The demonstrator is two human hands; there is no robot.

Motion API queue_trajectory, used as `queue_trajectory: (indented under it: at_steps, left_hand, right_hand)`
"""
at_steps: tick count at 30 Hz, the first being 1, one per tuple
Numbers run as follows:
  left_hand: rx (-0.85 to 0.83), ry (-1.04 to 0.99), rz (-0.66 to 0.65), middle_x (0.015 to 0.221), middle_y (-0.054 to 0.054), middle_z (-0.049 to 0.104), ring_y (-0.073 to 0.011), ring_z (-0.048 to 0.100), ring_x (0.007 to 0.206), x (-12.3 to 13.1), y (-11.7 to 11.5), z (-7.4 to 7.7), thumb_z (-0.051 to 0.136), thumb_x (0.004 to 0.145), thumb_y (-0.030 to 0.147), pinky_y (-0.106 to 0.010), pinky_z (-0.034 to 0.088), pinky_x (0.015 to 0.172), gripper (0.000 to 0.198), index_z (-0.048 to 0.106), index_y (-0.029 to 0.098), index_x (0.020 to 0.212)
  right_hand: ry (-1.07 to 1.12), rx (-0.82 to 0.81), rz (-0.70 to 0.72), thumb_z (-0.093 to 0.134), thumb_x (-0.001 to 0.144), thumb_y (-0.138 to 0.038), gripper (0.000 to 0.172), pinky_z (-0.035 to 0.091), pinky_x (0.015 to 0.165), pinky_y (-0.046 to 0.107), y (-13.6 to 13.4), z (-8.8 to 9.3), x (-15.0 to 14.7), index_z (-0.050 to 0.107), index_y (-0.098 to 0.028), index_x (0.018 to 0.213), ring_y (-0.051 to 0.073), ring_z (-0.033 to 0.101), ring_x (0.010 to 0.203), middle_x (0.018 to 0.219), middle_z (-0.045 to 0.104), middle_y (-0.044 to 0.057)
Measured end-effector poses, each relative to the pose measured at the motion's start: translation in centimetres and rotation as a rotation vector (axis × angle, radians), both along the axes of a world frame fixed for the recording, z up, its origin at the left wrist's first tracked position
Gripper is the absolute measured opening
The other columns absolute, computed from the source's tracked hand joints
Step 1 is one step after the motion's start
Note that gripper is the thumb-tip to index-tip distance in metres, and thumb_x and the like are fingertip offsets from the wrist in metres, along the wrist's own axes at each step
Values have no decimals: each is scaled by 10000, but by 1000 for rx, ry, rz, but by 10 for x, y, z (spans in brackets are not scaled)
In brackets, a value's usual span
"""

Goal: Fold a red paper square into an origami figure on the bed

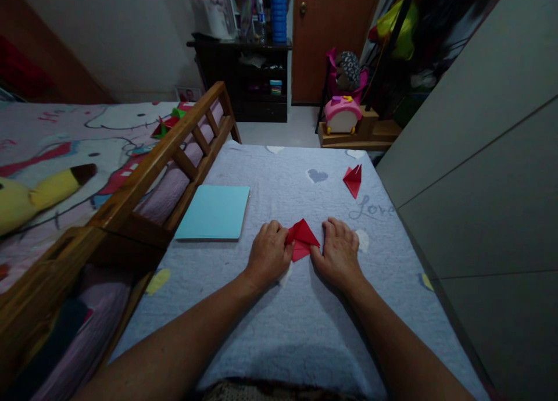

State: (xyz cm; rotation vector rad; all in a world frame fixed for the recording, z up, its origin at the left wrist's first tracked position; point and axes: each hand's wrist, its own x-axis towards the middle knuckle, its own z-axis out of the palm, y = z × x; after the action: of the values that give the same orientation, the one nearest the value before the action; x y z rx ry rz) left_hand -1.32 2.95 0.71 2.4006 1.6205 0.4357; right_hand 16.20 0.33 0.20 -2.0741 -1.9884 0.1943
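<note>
A partly folded piece of red origami paper [303, 236] lies on the cloth-covered surface between my two hands. My left hand [271, 251] pinches its left corner, fingers curled in. On the other side, my right hand [337, 251] rests flat with fingers stretched out, its thumb touching the paper's right corner. Beyond my right hand sits another folded red paper piece [353, 181], with pointed tips. To the left of my left hand lies a light blue square pad [214, 212], perhaps a stack of paper.
A wooden rail [161, 163] runs along the left, with a printed bed sheet [113, 122] and a yellow plush toy [39, 197] beyond. White cabinet panels [483, 157] stand close on the right. Further off are a dark shelf [244, 81] and a pink toy case [342, 116].
</note>
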Motion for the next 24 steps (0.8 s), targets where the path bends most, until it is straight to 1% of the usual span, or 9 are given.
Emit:
queue_trajectory:
  at_steps: [9, 18, 24]
  left_hand:
    - [-4, -9, 3, 957, -89, 578, -257, 517, 932, 0, 1, 1, 552, 914, 219, -400, 459, 847, 96, 635, 173, 901]
    - [-8, 20, 4, 982, -92, 587, -260, 518, 958, 0, 0, 1, 562, 916, 225, -399, 464, 881, 104, 645, 163, 926]
    - [-3, 20, 1, 975, -92, 586, -257, 520, 954, 0, 1, 1, 551, 920, 223, -395, 462, 876, 111, 645, 163, 925]
  right_hand:
    - [-4, -30, -19, 475, 873, -343, 549, 179, 1159, 581, -1, 6, -3, 485, -98, 1365, 364, 337, 1393, 1485, 455, 193]
    - [-28, -76, 9, 437, 901, -310, 554, 208, 1166, 549, -1, 8, 1, 456, -69, 1399, 346, 308, 1421, 1518, 429, 184]
    - [-56, -89, 23, 446, 890, -267, 558, 212, 1169, 542, -1, 7, 5, 428, -93, 1420, 330, 309, 1426, 1520, 423, 179]
